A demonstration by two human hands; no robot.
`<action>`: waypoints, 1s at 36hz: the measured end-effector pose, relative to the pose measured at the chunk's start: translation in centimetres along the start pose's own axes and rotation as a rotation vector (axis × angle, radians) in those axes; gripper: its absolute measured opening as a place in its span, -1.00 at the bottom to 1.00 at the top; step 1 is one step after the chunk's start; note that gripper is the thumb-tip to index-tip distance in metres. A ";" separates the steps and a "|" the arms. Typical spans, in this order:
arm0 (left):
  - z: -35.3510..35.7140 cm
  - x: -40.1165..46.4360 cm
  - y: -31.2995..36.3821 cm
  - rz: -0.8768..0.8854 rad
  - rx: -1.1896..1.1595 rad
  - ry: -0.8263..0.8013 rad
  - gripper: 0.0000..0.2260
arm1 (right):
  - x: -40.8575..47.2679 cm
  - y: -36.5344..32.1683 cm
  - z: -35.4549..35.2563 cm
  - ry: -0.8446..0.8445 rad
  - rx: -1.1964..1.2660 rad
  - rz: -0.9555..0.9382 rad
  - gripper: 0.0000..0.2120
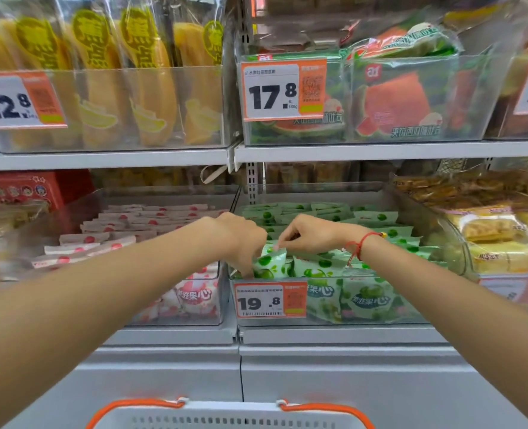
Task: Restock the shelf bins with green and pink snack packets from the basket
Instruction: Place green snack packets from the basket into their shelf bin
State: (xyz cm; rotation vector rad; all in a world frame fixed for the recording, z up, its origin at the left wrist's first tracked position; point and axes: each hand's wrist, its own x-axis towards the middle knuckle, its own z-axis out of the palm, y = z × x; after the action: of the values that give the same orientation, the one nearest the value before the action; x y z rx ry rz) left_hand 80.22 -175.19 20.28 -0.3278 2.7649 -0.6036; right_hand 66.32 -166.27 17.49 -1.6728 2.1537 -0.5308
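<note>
Head view: both hands, left [244,243] and right [303,233], pinch one green packet [270,263] in the bin [380,320].

Price tag 17.8 [284,89] fronts the watermelon toast bin [411,100]. Left of it: banana cake packs [151,82]. Below it, right: yellow bread packs [498,239].
</note>
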 end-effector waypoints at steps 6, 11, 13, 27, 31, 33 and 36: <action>-0.3 -2.0 -2.7 -0.003 -0.187 0.187 -0.56 | -3.0 -2.2 -1.3 0.143 0.085 -0.058 -0.75; 1.0 -1.2 -2.2 0.064 -0.125 0.130 -0.65 | -2.7 -2.5 0.3 0.062 -0.287 -0.005 -0.68; 1.6 -0.8 -1.7 0.095 -0.128 0.114 -0.68 | -2.5 -2.4 0.5 0.055 -0.257 0.024 -0.73; 1.1 -1.0 -0.2 0.022 -0.059 0.070 -0.71 | -0.9 -3.0 1.5 -0.042 -0.301 0.105 -0.77; 3.8 -4.1 -1.6 0.025 -0.145 0.405 -0.76 | -4.6 -3.3 1.0 0.173 0.042 0.040 -0.78; 5.3 -6.2 -1.5 -0.037 -0.301 0.611 -0.76 | -6.0 -3.8 1.3 0.331 0.185 -0.008 -0.84; 7.9 -10.0 -0.2 -0.155 -0.578 0.837 -0.83 | -6.7 -6.0 3.3 0.322 0.278 -0.036 -0.90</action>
State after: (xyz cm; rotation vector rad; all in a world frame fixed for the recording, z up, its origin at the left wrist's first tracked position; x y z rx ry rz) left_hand 92.16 -175.48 15.86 -0.4999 3.7255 0.1050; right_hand 74.53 -161.38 18.00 -1.5586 2.1393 -1.1221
